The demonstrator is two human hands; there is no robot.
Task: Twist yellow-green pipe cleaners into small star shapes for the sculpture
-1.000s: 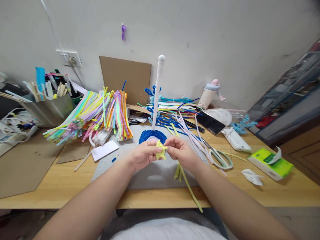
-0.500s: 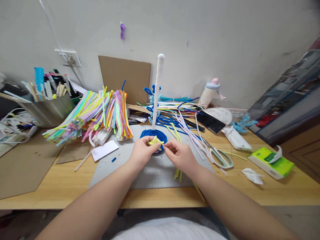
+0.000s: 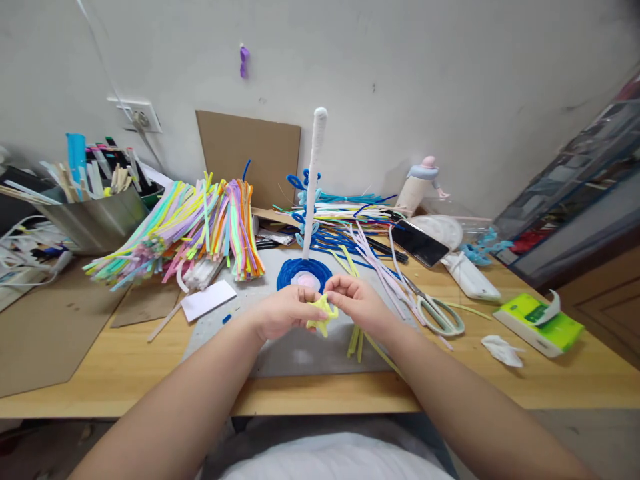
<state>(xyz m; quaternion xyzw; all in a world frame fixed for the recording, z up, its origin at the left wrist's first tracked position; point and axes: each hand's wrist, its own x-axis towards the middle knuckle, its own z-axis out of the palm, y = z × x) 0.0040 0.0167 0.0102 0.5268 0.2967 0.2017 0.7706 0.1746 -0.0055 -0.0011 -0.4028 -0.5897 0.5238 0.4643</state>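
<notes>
A yellow star bent from fuzzy pipe cleaner (image 3: 324, 316) is pinched in my left hand (image 3: 287, 312), above the grey cutting mat (image 3: 295, 357). My right hand (image 3: 356, 303) closes its thumb and forefinger on the star's upper right point. Just beyond my hands stands a round blue coiled base (image 3: 285, 272) with a pale pink and white disc (image 3: 306, 281) on it. From the base rises an upright white fuzzy rod (image 3: 314, 180), with blue looped pipe cleaners (image 3: 299, 217) beside it. Loose yellow pipe cleaners (image 3: 356, 343) lie by my right wrist.
Scissors (image 3: 440, 315), a phone (image 3: 420, 243) and a green tissue pack (image 3: 540, 323) lie to the right. Bundled coloured pipe cleaners (image 3: 185, 230), a white card (image 3: 209, 300) and a metal holder of sticks (image 3: 97, 217) are on the left. Cardboard (image 3: 250, 157) leans against the wall.
Both hands have come slightly nearer to me with the yellow star, which now shows more fully. The pink and white disc on the blue base has come into view.
</notes>
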